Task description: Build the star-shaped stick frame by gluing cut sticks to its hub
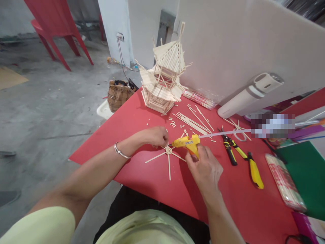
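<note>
On the red table lies a star-shaped frame of thin wooden sticks (169, 166), its arms spreading from a small hexagonal hub. My right hand (205, 166) grips a yellow hot glue gun (191, 143), whose nozzle points left, close to the hub. A long clear glue stick (223, 132) trails out of its rear. Over the far left side of the frame is my left hand (157, 136), its fingers pinched together; what they hold, if anything, is hidden. Behind stands a pagoda model (165, 76) built of the same pale sticks.
Loose cut sticks (191, 122) lie beyond the hands. To the right are yellow-black pliers (230, 149), a yellow-handled tool (255, 172), a stick packet (285, 181) and a green sheet (302, 169). A white tumbler (242, 100) leans at the back; the table's left edge drops to the floor.
</note>
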Motion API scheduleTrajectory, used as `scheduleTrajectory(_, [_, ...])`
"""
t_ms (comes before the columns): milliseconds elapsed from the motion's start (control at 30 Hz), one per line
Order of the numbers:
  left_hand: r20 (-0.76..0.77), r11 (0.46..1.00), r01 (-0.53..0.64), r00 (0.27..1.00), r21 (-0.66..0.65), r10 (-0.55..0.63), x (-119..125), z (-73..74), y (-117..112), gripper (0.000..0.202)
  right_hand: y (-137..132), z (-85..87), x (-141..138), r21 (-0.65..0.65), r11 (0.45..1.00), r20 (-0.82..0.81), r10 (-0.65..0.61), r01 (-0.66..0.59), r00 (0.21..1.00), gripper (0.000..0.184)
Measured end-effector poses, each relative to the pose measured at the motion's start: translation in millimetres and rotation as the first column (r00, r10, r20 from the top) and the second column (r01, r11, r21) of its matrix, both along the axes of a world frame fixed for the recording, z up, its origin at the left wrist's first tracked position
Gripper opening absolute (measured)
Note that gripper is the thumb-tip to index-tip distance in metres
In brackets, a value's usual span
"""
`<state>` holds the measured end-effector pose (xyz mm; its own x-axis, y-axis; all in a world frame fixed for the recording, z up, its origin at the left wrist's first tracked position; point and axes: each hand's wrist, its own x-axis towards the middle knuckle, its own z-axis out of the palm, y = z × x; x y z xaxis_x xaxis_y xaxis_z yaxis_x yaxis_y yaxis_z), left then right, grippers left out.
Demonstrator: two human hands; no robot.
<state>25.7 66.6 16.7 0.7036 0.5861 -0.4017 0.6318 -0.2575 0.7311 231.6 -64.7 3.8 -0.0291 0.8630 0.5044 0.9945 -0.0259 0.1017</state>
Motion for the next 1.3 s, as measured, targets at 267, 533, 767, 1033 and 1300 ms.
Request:
scheduleTrajectory(267, [-0.001,1.0,0.001,1.0,0.012,-0.001,0.1,-3.0,0.8,0.016,-0.3,2.0,-0.1,0.015,1.0,0.008,-0.007,0.006,1.0,0.029])
scheduleTrajectory(533, [-0.02,1.0,-0.004,1.0,0.015,0.004,0.4,-2.4,-0.3,0.016,1.0,-0.5,0.7,0.033,0.999,0.023,0.004,-0.005,1.0,0.028])
scheduleTrajectory(767, [-0.018,1.0,0.002,1.0,0.016,-0.001,0.8,-4.3,0.0,0.016,-0.4,0.7,0.5,0.033,0.999,0.016,-0.014,0.014,1.0,0.031])
scheduleTrajectory(1033, [-0.02,1.0,-0.001,1.0,0.015,0.001,0.7,-4.1,0.3,0.018,-1.0,0.7,0.8,0.029,1.0,0.019,0.003,-0.004,1.0,0.031])
scheduleTrajectory(1300, [0.0,1.0,-0.017,1.0,0.0,0.017,-0.4,-5.6,0.4,0.017,-1.1,1.9,1.9,0.067,0.997,0.036,-0.025,0.023,0.999,0.03])
